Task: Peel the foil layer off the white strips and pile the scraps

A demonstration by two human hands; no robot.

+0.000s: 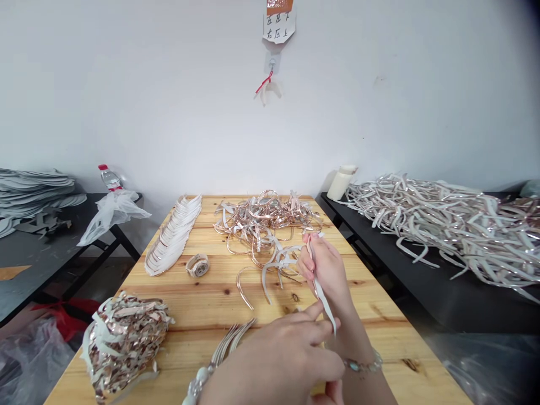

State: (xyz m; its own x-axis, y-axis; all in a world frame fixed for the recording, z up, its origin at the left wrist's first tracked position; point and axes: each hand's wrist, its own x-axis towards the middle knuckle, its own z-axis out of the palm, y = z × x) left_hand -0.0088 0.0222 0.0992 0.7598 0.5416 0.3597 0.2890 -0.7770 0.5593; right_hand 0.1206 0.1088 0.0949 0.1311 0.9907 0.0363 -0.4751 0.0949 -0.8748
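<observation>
A thin white strip [319, 292] runs between my two hands over the right half of the wooden table [379, 343]. My right hand [327, 264] is closed around its upper part. Lower down, the fingers of my left hand [287, 354] pinch the strip near its lower end. Beyond my hands lies a loose tangle of white and rose-gold strips [270, 216]. Partly hidden behind my left hand is a small bundle of curved strips [230, 340].
A neat row of white strips [175, 233], a tape roll [197, 265] and a rose-gold heap [129, 340] are on the table's left. Black side tables hold a large strip pile [442, 225] at right, and grey pieces [34, 191] and a bottle [110, 179] at left.
</observation>
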